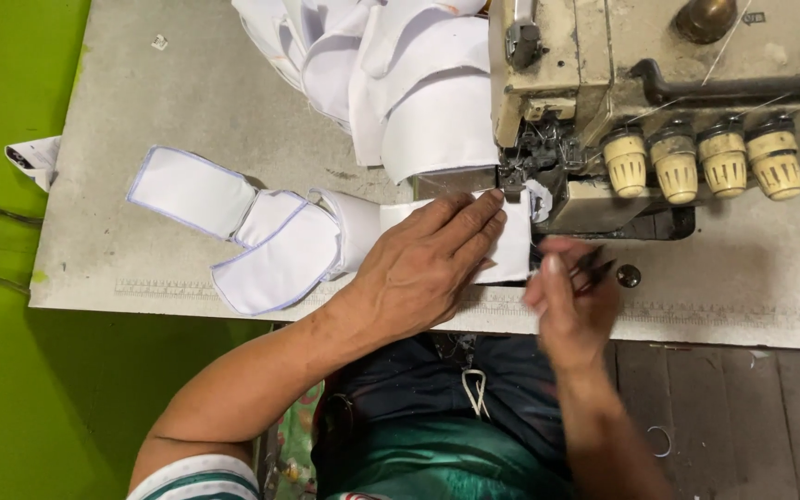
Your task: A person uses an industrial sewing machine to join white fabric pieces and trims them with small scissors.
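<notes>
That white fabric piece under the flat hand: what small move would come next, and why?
Probably a snip: the left hand presses the white fabric piece flat beside the overlock sewing machine, while the right hand brings small dark thread snips near its edge.

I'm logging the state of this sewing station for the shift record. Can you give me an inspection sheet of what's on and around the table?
Surface: grey worn table, with stains and a scuffed front edge.
Job's things: white fabric piece lying flat at the overlock sewing machine; chain of joined white pieces with stitched edges trailing left.
Clutter: heap of white fabric behind; small scrap near the back edge.
Hands: left hand pressed flat on the fabric piece; right hand blurred, holding small dark snips.
Cables: nothing seen; threads run over four cream tension knobs.
Surroundings: green floor at left, wooden boards at right.
</notes>
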